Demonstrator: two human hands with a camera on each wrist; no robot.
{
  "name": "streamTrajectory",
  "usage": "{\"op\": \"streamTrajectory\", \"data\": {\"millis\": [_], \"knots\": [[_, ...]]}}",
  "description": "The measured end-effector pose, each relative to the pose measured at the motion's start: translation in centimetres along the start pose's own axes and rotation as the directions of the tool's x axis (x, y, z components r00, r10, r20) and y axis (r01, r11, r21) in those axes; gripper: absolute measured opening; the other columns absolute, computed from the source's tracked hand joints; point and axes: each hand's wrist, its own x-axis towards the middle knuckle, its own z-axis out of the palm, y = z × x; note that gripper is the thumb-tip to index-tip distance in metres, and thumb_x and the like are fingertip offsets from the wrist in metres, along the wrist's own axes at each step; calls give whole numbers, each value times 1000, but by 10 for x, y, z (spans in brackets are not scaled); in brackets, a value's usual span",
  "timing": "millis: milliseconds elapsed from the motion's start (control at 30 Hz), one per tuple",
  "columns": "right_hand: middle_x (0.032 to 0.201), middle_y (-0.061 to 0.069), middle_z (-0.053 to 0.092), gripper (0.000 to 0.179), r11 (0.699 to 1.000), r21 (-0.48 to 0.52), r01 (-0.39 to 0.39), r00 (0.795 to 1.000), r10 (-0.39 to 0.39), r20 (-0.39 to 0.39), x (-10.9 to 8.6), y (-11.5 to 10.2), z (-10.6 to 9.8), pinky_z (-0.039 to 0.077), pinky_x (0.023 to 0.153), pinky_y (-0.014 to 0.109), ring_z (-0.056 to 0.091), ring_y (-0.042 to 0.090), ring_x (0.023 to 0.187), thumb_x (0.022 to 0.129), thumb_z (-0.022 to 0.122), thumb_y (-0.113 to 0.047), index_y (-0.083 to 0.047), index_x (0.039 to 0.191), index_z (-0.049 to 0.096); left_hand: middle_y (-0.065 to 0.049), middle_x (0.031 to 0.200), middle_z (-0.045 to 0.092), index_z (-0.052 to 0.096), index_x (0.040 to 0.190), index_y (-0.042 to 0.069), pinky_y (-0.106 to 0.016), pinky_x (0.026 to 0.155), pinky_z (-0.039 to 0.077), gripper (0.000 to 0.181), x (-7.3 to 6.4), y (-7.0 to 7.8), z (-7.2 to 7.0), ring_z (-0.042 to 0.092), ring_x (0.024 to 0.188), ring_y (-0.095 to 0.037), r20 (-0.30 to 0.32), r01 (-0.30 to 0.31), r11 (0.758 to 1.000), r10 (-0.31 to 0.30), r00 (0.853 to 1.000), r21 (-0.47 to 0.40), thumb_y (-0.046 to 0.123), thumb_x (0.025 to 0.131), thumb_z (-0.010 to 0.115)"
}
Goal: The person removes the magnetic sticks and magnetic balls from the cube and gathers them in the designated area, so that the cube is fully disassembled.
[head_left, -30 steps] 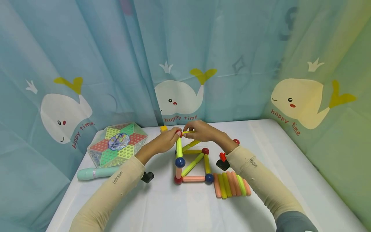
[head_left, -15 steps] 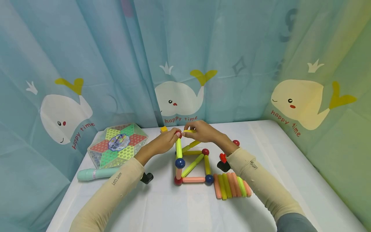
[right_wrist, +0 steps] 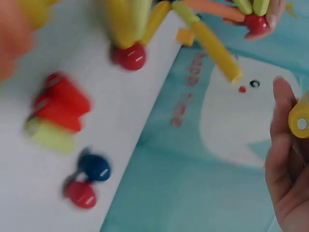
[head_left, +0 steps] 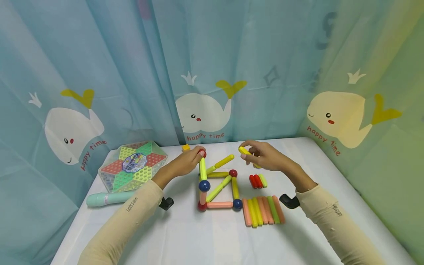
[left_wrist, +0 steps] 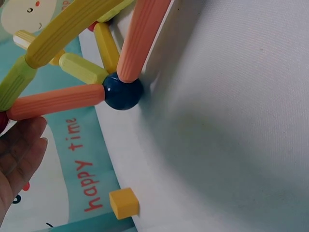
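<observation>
With curled fingers, the right hand [head_left: 265, 156] holds a yellow plastic-looking rod [head_left: 244, 151], its axis slanting far-left to near-right, well right of the glossy red ball [head_left: 203, 154] gripped by the left hand [head_left: 185, 162], the nearer to the multicoloured rod-and-ball frame [head_left: 219, 189].

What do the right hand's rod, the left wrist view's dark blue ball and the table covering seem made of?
Yellow rod: probably plastic, slight sheen, even molded-looking color; pale end disc, perhaps metal.
Dark blue ball: glossy, with bright highlights; possibly plastic or coated metal.
White table covering: likely matte fabric, from its fine woven-looking texture.
</observation>
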Motion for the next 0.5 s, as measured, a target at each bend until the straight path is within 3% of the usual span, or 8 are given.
{"op": "streamTrajectory", "data": {"millis": [100,267,500], "knots": [[84,-3,72,38,998,-53,-24,999,22,-40,-24,13,-3,53,68,31,65,13,72,100,63,-30,-10,132,55,-4,108,61,50,128,11,-37,93,50,33,0,-1,0,56,97,-20,0,-1,1000,1,1000,-1,33,111,32],[92,2,68,34,991,-101,-92,995,86,-57,-64,38,0,51,59,29,59,12,66,98,65,-29,-12,127,60,-2,109,62,53,127,13,-36,91,50,32,1,-2,-1,56,96,-19,-4,-6,1000,6,1000,-18,34,110,36],[89,2,67,34,979,-118,-167,986,162,-46,-101,72,10,48,59,28,56,13,69,97,67,-29,-8,123,62,-2,115,64,53,135,14,-39,95,50,37,0,-1,-2,57,101,-20,-17,12,996,-14,1000,-93,36,109,40]]}}
